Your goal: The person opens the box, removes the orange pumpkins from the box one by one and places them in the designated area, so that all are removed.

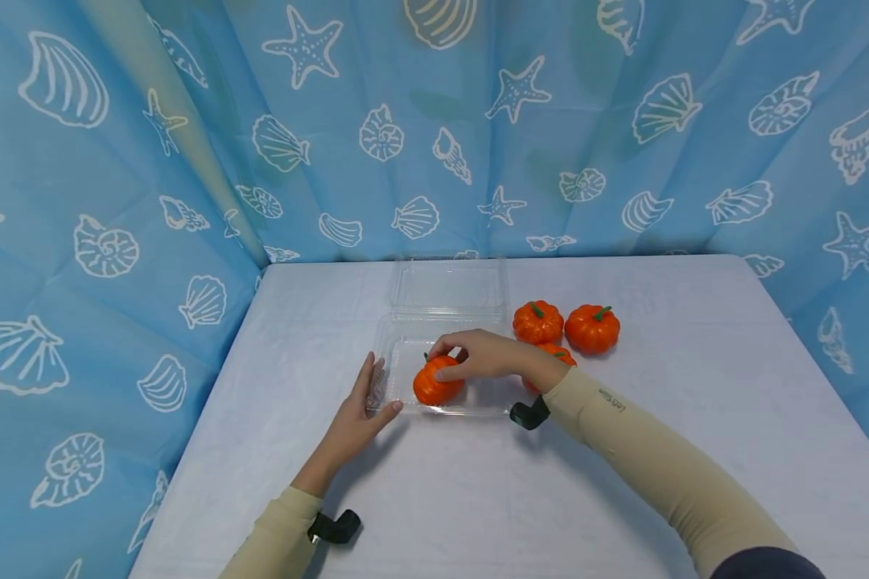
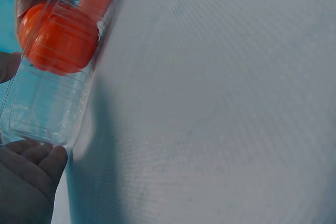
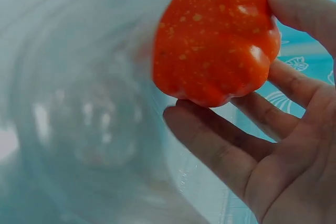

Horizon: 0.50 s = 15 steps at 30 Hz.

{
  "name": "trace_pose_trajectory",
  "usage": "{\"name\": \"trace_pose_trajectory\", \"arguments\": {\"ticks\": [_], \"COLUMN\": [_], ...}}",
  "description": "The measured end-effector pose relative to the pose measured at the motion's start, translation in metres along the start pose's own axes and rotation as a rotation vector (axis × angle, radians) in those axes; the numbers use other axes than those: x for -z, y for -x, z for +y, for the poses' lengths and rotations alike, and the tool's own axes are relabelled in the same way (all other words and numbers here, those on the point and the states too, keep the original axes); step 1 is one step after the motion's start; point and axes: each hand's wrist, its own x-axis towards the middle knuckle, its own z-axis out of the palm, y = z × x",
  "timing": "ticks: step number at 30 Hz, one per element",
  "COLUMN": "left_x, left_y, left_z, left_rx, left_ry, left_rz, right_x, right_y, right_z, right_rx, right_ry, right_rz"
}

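In the head view my right hand (image 1: 483, 354) grips a small orange pumpkin (image 1: 434, 388) from above, inside the outline of a clear plastic clamshell box (image 1: 488, 392). The right wrist view shows thumb and fingers spread around the speckled, ribbed pumpkin (image 3: 215, 40). At the box's left end rests my left hand (image 1: 358, 410), thumb by the front corner and fingers along the side. Seen from the left wrist, the fingertips of the left hand (image 2: 29, 174) meet the box's end wall, and the held pumpkin (image 2: 63, 40) shows through the plastic.
The box's clear lid (image 1: 449, 285) lies folded back behind it. Right of the box sit orange pumpkins with green stems, one at the back (image 1: 538, 322), one farther right (image 1: 592, 330), and one partly behind my right wrist (image 1: 559, 352). A blue shell-print curtain (image 1: 405, 161) borders the white table (image 1: 478, 498).
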Motion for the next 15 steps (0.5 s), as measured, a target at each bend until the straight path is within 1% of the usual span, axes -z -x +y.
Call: {"name": "trace_pose_trajectory", "arguments": {"ticks": [2,4,6,8,11,13,15], "left_x": [0.0005,0.0008,0.0010,0.0009,0.0007,0.0007,0.0006], "left_y": [0.0007,0.0012,0.0016,0.0015,0.0015,0.0014,0.0009], "left_z": [0.0011,0.0017,0.0022,0.0013,0.0002,-0.0003,-0.0010], "left_rx": [0.002,0.003,0.003,0.001,-0.004,-0.007,-0.012], "left_ry": [0.001,0.002,0.005,0.005,0.008,0.008,0.010], "left_rz": [0.001,0.002,0.003,0.002,0.001,0.003,0.004], "right_x": [0.0004,0.0009,0.0014,0.0015,0.0019,0.0022,0.0024], "right_y": [0.0011,0.0015,0.0016,0.0013,0.0016,0.0020,0.0025], "right_z": [-0.0011,-0.0008,-0.0004,0.0013,0.0026,0.0034,0.0034], "right_rx": [-0.012,0.006,0.028,0.047,0.046,0.041,0.037], "right_ry": [0.010,0.019,0.041,0.085,0.153,0.183,0.186], "right_rz": [0.001,0.023,0.060,0.106,0.160,0.176,0.177]}}
